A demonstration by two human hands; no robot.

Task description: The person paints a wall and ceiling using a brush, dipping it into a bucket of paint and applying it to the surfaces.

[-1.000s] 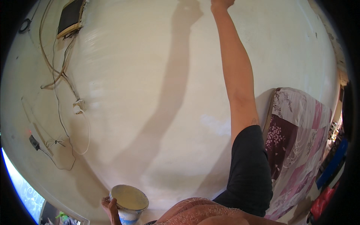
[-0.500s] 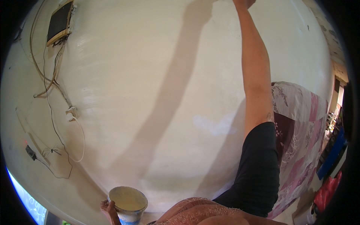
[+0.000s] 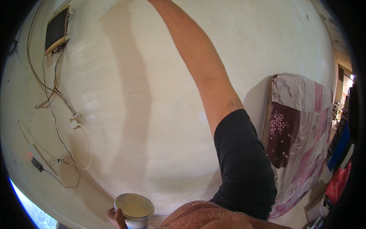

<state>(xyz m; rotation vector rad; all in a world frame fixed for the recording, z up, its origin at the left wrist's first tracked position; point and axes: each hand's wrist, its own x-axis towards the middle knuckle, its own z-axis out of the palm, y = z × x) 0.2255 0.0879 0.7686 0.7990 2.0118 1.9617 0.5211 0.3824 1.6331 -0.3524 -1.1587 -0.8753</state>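
At the lower left, my left hand (image 3: 117, 218) grips the rim of a round bucket (image 3: 138, 223), its thumb over the edge. Pale yellow paint-like liquid (image 3: 134, 207) shows inside. My right arm (image 3: 200, 65), in a black sleeve (image 3: 246, 160), stretches up and to the left in front of the cream wall (image 3: 171, 114). The hand at its end lies beyond the top edge, so its fingers and anything in them are hidden.
A dark panel in a wooden frame (image 3: 57, 30) hangs at the upper left, with loose cables (image 3: 49, 91) running to a socket (image 3: 76, 121). Lower down is a small black adapter (image 3: 37, 164). A patterned cloth (image 3: 301, 133) drapes over something upright on the right, near a red bag (image 3: 338, 183).
My right arm has swung to the left across the wall, and its hand has gone out of the top of the picture. The bucket in my left hand appears slightly lower and further right.
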